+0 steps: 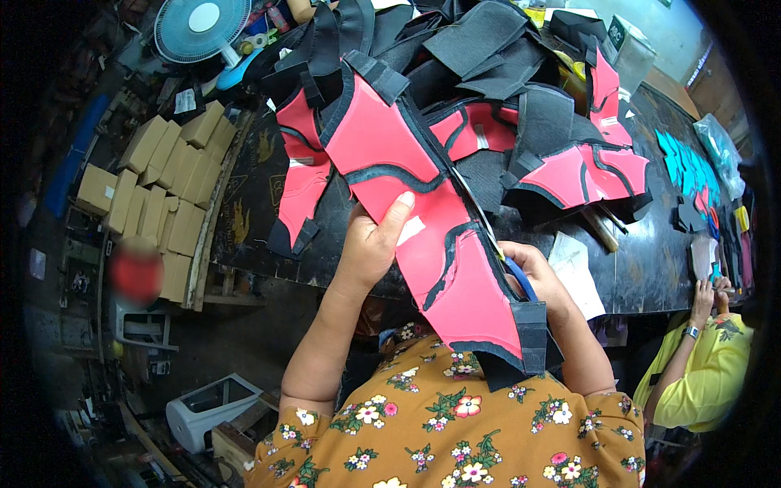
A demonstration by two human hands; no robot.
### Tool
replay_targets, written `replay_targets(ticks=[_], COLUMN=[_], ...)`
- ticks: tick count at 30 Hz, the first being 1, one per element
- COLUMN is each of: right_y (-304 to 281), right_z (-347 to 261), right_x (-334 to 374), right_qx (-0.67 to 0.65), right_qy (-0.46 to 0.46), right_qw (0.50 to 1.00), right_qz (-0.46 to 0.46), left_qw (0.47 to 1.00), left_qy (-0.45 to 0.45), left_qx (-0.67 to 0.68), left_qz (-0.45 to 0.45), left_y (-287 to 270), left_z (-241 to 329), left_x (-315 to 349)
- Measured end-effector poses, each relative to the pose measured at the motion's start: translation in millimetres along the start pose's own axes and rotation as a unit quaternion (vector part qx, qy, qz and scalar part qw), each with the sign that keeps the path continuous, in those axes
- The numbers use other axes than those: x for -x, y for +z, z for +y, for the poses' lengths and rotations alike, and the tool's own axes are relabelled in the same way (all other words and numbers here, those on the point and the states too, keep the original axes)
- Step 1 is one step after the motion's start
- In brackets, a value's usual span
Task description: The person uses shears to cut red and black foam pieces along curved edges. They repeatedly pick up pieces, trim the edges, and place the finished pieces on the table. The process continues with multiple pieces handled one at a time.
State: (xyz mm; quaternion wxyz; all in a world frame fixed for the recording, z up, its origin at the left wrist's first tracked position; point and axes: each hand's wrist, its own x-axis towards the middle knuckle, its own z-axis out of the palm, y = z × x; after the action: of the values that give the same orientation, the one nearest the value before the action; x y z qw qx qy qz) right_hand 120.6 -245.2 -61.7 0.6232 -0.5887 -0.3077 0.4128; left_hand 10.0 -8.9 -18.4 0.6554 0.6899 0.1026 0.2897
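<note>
A long pink fabric piece [390, 150] with black edging and black tabs at its ends slants across my front. My left hand [370, 240] is closed on its left edge, thumb lying on top of the pink face beside a small white label [412, 230]. Blue-handled scissors [519, 278] are in my right hand [537, 272], its fingers wrapped round the handles. Their blades lie along the right black edge of the piece, partly hidden by it. Similar pink pieces [606, 175] rest on the dark table, one of them [303, 167] just left of the held piece.
Black fabric parts [476, 37] are heaped at the back of the dark table [260, 191]. White paper [573, 272] lies right of my hand. Cardboard boxes [150, 146] and a fan [203, 28] stand left. Turquoise pieces [687, 167] lie right, near a co-worker in yellow [704, 378].
</note>
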Motion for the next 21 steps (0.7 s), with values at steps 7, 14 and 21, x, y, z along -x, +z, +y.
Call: replay_targets(ticks=[7,14,21], right_y=[-5,-6,-19], right_z=[-3,-6,-18], right_x=[7,-14,-10], right_qx=[-0.015,0.034,0.047], right_qy=[0.047,-0.071,0.062], right_qw=[0.999,0.996,0.995], right_qz=[-0.015,-0.052,-0.059], left_qw=[0.992,0.959,0.951], left_qy=[-0.067,-0.178,-0.187], left_qx=[0.102,0.202,0.237], left_qz=[-0.022,-0.082,-0.073], left_y=[-4,8,16], left_z=[-16,-20,-22], left_x=[-1,8,25])
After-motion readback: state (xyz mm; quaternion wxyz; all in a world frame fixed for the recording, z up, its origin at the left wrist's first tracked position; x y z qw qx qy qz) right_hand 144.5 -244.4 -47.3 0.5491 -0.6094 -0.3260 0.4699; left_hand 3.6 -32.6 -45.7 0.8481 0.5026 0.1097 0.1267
